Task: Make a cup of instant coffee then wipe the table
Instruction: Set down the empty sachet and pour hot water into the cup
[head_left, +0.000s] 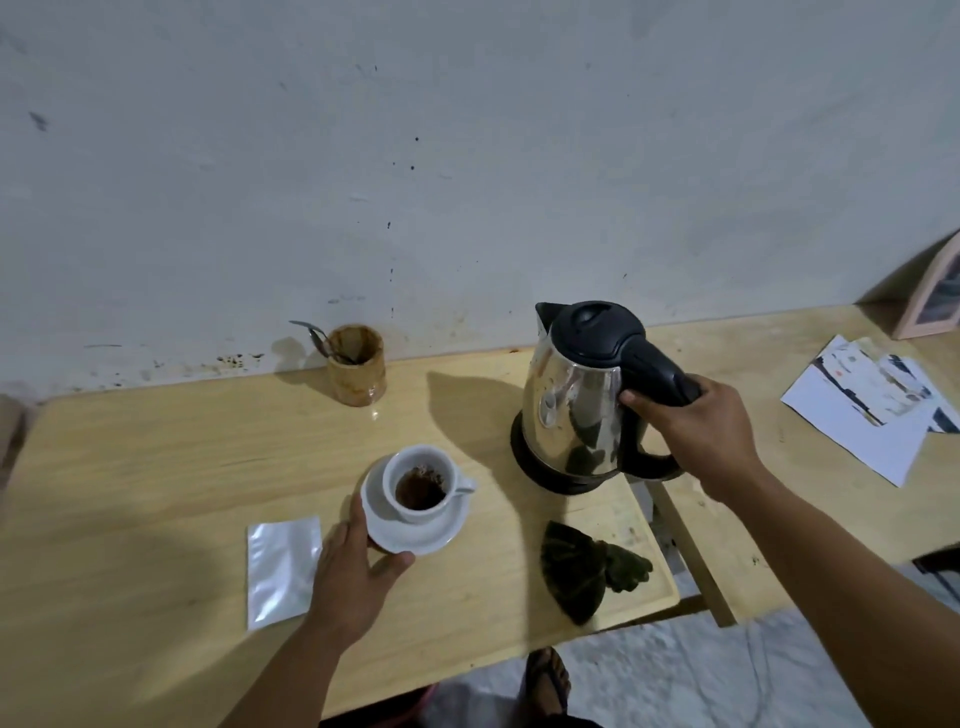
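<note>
Right of the cup (420, 483), the right hand (698, 439) is clamped round the kettle (576, 395) handle, the sound hold for a likely heavy, hot load. The left hand (353, 577), fingers spread, steadies the fragile saucer (415, 538) under the cup.

Cup (418, 483) on saucer (415, 530), centre of tabletop (130, 467); powder in cup. Sachet (283, 571) near-left of saucer. Left hand (353, 577) at saucer's near-left rim, between sachet and saucer. Jar (356, 372) far, by wall, spoon (322, 340) in it. Kettle (582, 395) on base (550, 478) right of cup, right hand (701, 436) on its handle. Cloth (582, 566) near, before kettle. Papers (867, 405) far right; frame (930, 296) behind them.
</note>
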